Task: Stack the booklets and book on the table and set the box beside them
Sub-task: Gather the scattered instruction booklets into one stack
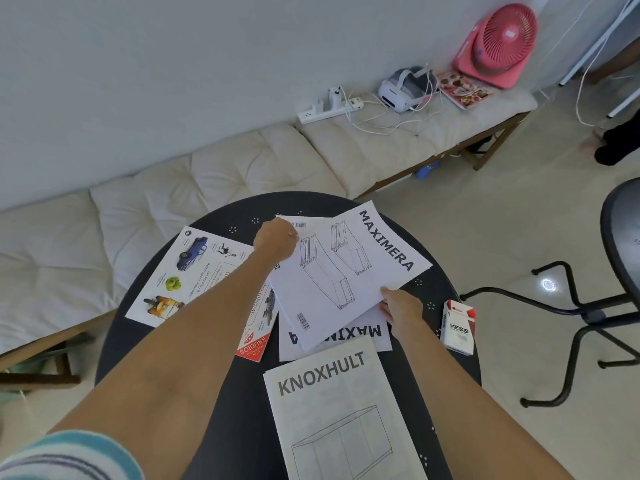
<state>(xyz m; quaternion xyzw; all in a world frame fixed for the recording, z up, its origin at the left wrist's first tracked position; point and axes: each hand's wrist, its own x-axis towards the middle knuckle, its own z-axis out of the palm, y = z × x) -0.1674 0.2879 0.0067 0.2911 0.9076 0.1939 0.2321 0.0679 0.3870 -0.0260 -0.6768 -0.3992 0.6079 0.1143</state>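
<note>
Both hands pinch a MAXIMERA booklet over the round dark table (221, 393).

At the left edge lies the picture book (194, 275). The left hand (275, 241), arm outstretched, grips the MAXIMERA booklet (346, 271) at its far-left corner; the right hand (401, 308) pinches its near-right edge. It overlaps a second MAXIMERA booklet (363, 336). The KNOXHULT booklet (339, 417) lies at the near edge, and the VESS box (459, 330) stands at the right edge.
</note>
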